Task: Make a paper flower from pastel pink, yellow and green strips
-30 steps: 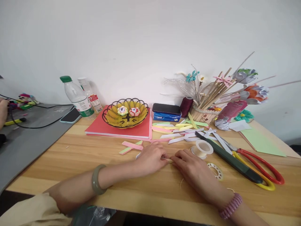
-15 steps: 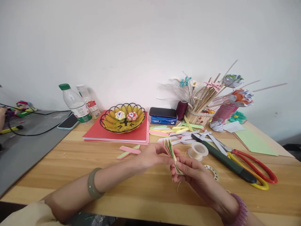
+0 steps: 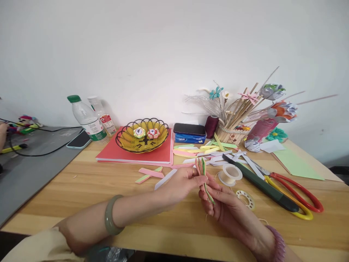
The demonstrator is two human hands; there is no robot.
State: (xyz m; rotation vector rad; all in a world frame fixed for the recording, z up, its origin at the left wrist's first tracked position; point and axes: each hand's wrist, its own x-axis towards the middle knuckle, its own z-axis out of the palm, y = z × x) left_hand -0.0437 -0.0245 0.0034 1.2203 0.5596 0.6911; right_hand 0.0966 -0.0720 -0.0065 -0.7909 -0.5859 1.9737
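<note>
Between my two hands, above the front of the table, is a bundle of folded paper strips [image 3: 201, 168] in pink, green and white. It stands tilted, pinched in at the middle with both ends fanned a little. My left hand [image 3: 185, 183] grips its upper part between thumb and fingers. Lower down, my right hand [image 3: 223, 200] holds the same bundle, thumb on the near side. Just right of the hands are a spool of pale thread [image 3: 230, 174] and a flat white ring [image 3: 245, 200]. A thin thread shows below my right hand.
Red-handled scissors [image 3: 297, 189] and a dark green cutter [image 3: 261, 185] lie at the right. Loose paper strips [image 3: 188, 153] are scattered behind the hands. A yellow wicker basket [image 3: 128, 142] with two paper flowers sits on red paper [image 3: 109, 154]. Bottles [image 3: 91, 125] stand left.
The paper bundle has turned more upright and shifted slightly right, both hands still on it. My left hand has moved a little right, and a white strip now shows behind my left wrist.
</note>
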